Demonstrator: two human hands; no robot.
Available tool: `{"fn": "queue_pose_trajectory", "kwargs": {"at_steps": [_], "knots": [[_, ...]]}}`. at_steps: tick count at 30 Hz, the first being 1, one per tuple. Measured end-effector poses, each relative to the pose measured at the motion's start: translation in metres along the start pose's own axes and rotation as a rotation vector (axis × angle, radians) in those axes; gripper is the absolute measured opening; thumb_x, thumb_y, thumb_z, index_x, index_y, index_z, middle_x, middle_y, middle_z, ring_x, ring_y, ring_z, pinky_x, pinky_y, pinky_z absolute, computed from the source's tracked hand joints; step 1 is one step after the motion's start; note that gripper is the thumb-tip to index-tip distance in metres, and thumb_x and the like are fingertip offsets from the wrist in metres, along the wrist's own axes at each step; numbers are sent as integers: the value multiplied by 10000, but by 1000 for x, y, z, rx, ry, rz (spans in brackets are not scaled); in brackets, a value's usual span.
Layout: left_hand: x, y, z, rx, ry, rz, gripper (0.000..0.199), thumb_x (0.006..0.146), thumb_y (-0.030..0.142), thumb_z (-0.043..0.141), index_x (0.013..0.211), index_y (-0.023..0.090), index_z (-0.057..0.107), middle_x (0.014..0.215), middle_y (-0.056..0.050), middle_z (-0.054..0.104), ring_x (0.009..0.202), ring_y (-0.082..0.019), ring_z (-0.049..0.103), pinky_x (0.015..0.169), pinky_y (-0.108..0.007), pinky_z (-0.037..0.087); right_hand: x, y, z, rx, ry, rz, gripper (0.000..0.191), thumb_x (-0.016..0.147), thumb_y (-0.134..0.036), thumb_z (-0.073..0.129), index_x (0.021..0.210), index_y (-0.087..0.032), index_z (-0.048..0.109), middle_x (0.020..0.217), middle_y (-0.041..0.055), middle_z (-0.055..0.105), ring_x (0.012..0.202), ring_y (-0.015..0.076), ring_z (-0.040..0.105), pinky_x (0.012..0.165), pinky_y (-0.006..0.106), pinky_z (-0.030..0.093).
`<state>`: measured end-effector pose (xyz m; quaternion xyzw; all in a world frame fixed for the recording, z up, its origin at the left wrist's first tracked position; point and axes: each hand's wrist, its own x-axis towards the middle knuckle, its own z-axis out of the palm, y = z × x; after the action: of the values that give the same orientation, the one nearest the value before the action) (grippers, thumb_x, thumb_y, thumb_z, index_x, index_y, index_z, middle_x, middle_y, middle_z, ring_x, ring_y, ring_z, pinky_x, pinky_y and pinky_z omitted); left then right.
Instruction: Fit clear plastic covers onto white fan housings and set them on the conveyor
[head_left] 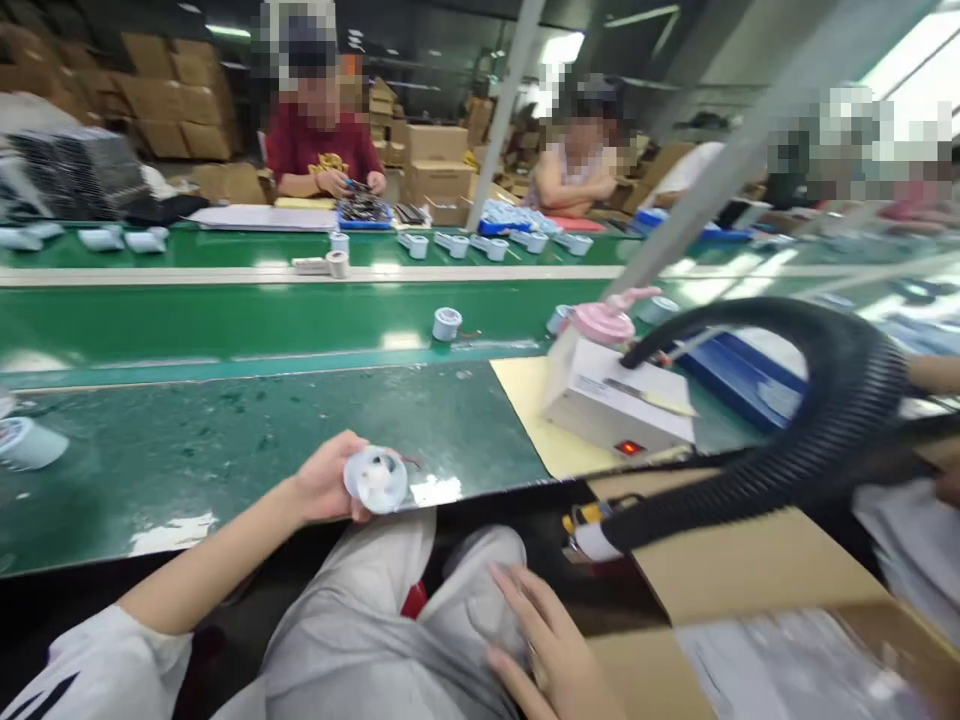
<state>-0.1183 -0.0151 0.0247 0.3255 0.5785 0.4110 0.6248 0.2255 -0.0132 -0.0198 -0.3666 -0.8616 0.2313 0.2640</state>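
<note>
My left hand (330, 480) grips a round, pale blue-white plastic part (377, 480) at the front edge of the green worktop (247, 420). The part's open face points up, with white pieces inside and a thin dark wire at its right side. My right hand (544, 635) is low over my right thigh, somewhat blurred, its fingers apart and nothing seen between them. Another pale cup-shaped part (30, 443) lies at the far left of the worktop.
A white box with a red switch (615, 395) stands right of centre. A black corrugated hose (840, 400) arches beside it over an open carton (750, 570). Beyond the worktop runs a green belt (225, 320) with a small part (447, 323). Several people sit across.
</note>
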Motion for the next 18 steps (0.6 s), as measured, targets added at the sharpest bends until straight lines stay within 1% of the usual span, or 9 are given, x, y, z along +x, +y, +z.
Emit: {"fn": "queue_pose_trajectory", "kwargs": {"at_steps": [2, 3, 5, 6, 7, 9, 12, 15, 18], "knots": [[8, -11, 44, -43, -321, -75, 541, 768, 622, 528, 959, 141, 684, 888, -113, 706, 641, -190, 604, 531, -298, 481, 11, -15, 6, -90, 40, -128, 545, 947, -338, 587, 1482, -366, 489, 1302, 133, 611, 1134, 350, 656, 845, 489, 632], [10, -13, 60, 5, -424, -71, 488, 762, 597, 594, 937, 149, 680, 890, -88, 701, 670, -175, 599, 582, -289, 488, 17, -19, 8, -157, 89, -150, 534, 950, -290, 573, 1479, -321, 502, 1303, 160, 597, 1126, 361, 646, 846, 514, 622], [12, -14, 82, 187, -549, 12, 375, 781, 506, 664, 927, 161, 679, 911, -55, 697, 750, -167, 605, 696, -283, 492, 27, -24, 9, -263, 153, -127, 473, 934, -194, 563, 1401, -259, 588, 1300, 190, 576, 1114, 372, 622, 857, 553, 600], [12, -13, 88, 298, -571, 83, 326, 807, 463, 661, 940, 167, 684, 933, -50, 698, 802, -175, 613, 751, -290, 489, 29, -24, 9, -279, 153, -99, 422, 916, -151, 566, 1319, -245, 648, 1301, 189, 572, 1112, 370, 612, 864, 559, 592], [12, -12, 91, 408, -558, 171, 281, 836, 426, 644, 954, 175, 689, 959, -50, 699, 858, -187, 618, 805, -303, 483, 30, -24, 9, -261, 133, -69, 363, 896, -117, 575, 1216, -237, 698, 1300, 181, 572, 1118, 366, 604, 872, 553, 587], [9, -12, 93, 587, -453, 359, 225, 890, 374, 610, 983, 191, 700, 1011, -57, 689, 947, -207, 616, 891, -329, 462, 28, -22, 7, -132, 52, -7, 218, 859, -102, 627, 1006, -226, 730, 1294, 155, 580, 1138, 350, 602, 884, 517, 586], [5, -21, 91, 643, -302, 533, 228, 909, 386, 645, 1037, 206, 701, 1038, -64, 665, 970, -213, 608, 922, -344, 460, 23, -23, 3, 178, -45, 104, 18, 871, -205, 686, 859, -216, 693, 1244, 126, 598, 1134, 307, 631, 905, 447, 582], [5, -36, 88, 591, -242, 609, 437, 806, 491, 772, 1150, 234, 694, 1044, -61, 643, 951, -214, 606, 908, -353, 486, 23, -27, -3, 384, -33, 189, 198, 960, -282, 585, 807, -213, 692, 1144, 109, 631, 1066, 263, 666, 904, 401, 566], [10, -48, 83, 621, -279, 667, 607, 666, 550, 858, 1180, 261, 715, 1080, -75, 621, 991, -235, 606, 920, -374, 505, 27, -30, -7, 464, 41, 256, 280, 961, -319, 588, 725, -211, 693, 1075, 101, 663, 987, 249, 681, 842, 376, 569]]}}
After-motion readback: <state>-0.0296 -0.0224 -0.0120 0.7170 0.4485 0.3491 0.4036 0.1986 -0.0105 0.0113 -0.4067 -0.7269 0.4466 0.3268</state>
